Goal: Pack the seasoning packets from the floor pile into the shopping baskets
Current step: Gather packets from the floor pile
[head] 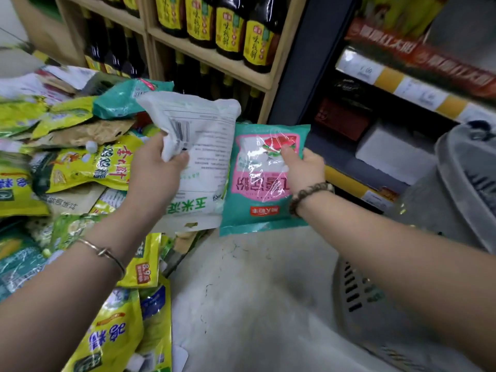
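Observation:
My left hand [157,170] grips a white packet [204,146] with green print, held up above the floor. Beside it, my right hand [303,167] grips a teal packet [257,200] with a pink label by its right edge, thumb on the front. The two packets touch side by side. A pile of yellow, green and teal seasoning packets [67,167] covers the floor on the left. A grey shopping basket [456,181] stands at the right, and another grey basket [357,294] lies lower right, under my right forearm.
Wooden shelves [214,60] with dark sauce bottles [230,28] stand behind the pile. A metal shelf [402,81] with price tags and boxes [341,119] is at the right. Bare concrete floor [252,291] lies between the pile and the baskets.

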